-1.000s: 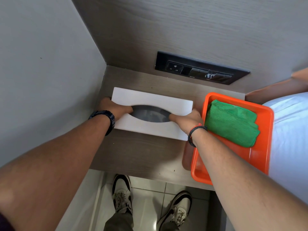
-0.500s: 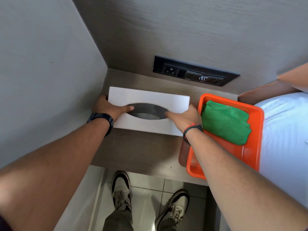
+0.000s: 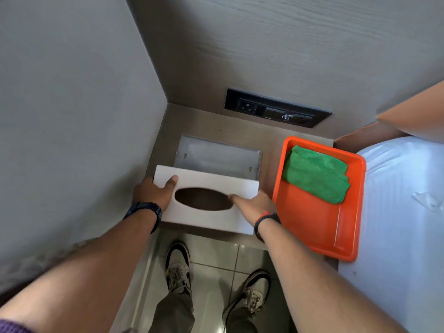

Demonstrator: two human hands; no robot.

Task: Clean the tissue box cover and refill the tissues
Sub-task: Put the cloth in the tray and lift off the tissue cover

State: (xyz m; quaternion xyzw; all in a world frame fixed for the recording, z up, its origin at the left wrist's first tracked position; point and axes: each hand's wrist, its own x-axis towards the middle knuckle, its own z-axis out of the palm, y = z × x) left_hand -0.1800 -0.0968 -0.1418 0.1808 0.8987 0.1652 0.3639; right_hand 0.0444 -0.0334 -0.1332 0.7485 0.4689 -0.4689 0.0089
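Observation:
The white tissue box cover (image 3: 211,179), with an oval slot in its middle, is lifted off and held above the front of the wooden shelf. My left hand (image 3: 153,194) grips its left end, thumb on top. My right hand (image 3: 252,205) holds its right end, with a finger at the slot's edge. Behind the cover lies the grey metal tissue tray (image 3: 216,156), recessed in the shelf, and no tissues show in it. A folded green cloth (image 3: 317,174) rests in an orange plastic tray (image 3: 319,224) to the right.
A grey wall closes the left side, a wood panel the back, with a black socket and switch plate (image 3: 276,108) on it. A white bed (image 3: 403,212) lies at the right. My shoes (image 3: 177,267) stand on the tiled floor below the shelf (image 3: 216,127).
Both hands have lifted the cover off the metal tray and drawn it toward me. The tray's inside is now exposed.

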